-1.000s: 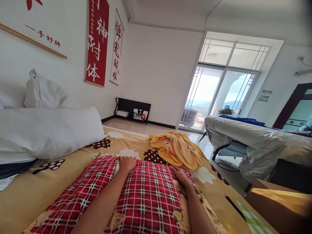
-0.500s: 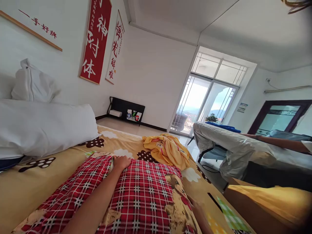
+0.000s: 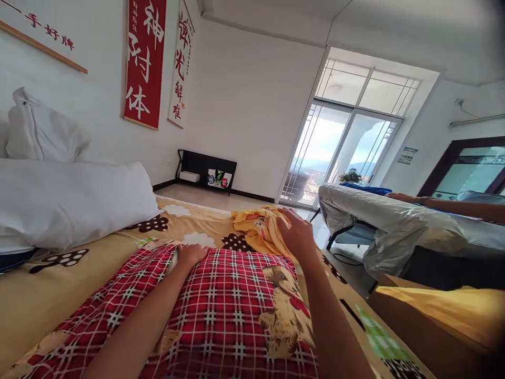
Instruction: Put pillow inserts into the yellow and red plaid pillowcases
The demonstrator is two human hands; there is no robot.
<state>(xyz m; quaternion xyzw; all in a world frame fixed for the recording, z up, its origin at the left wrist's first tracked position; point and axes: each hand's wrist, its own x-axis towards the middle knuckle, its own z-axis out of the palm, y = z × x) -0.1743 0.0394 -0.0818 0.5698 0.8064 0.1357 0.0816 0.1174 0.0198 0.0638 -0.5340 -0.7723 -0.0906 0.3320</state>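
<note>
A red plaid pillow with a printed dog lies in front of me on the patterned bed sheet. My left hand is closed over its far edge, left of centre, beside a pale strip along a fold. My right hand hovers around the pillow's far right corner, fingers stretched toward a crumpled yellow cloth. It covers part of that cloth; whether it touches it I cannot make out.
White pillows are stacked at the left. Across a gap on the right stands a plastic-covered surface, where another person's arm reaches in. A cardboard box with yellow material stands at the lower right. A low black rack sits by the far wall.
My right hand has risen from low beside the pillow's right side to the yellow cloth. My left hand stays on the pillow's edge. The view has shifted slightly.
</note>
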